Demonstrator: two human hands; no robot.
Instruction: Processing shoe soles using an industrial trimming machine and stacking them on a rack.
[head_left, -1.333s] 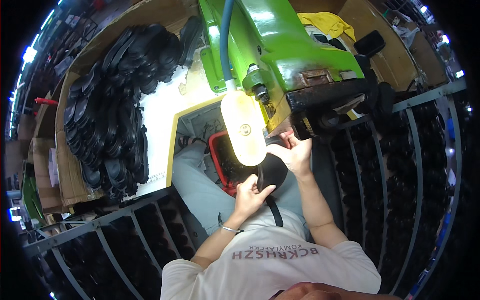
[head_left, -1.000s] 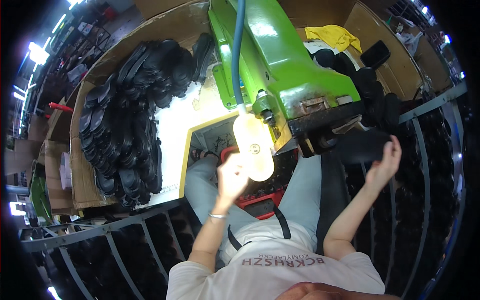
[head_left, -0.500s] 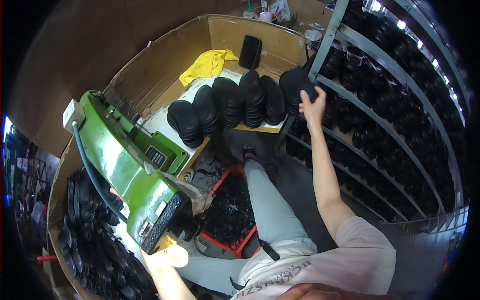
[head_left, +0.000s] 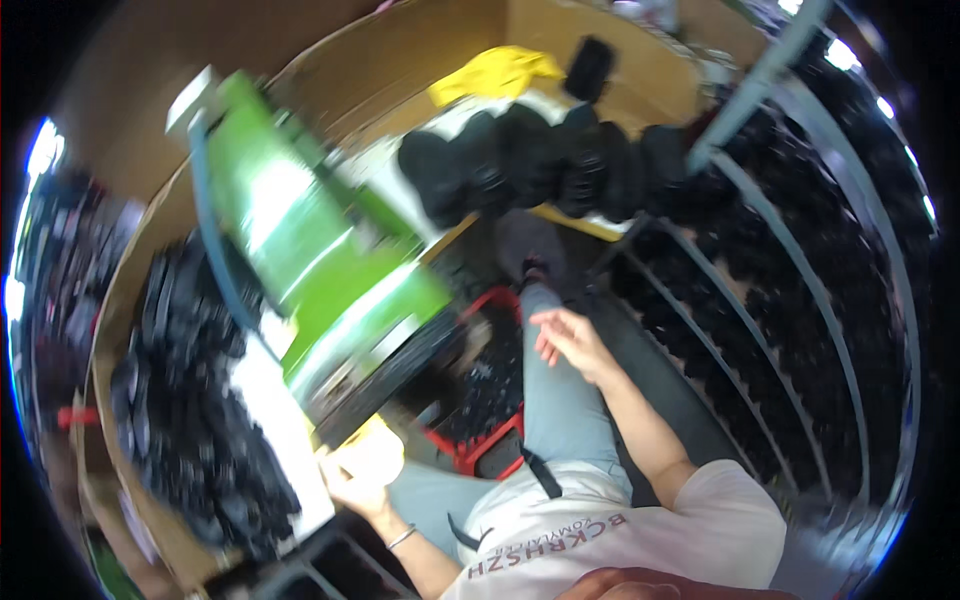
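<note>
Head view: a green machine stands between a black sole heap and black sole stacks. Over a trouser leg, the right hand hangs, fingers released; the left hand, grip unclear, is beside a glowing lamp.

Blur smears the green machine and stacked black pieces.

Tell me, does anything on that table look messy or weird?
The black soles on the left lie in a jumbled heap, messier than the black stacks right of the green machine. The yellow cloth behind those is crumpled too. Nothing looks clearly broken, but it's blurry.
</note>
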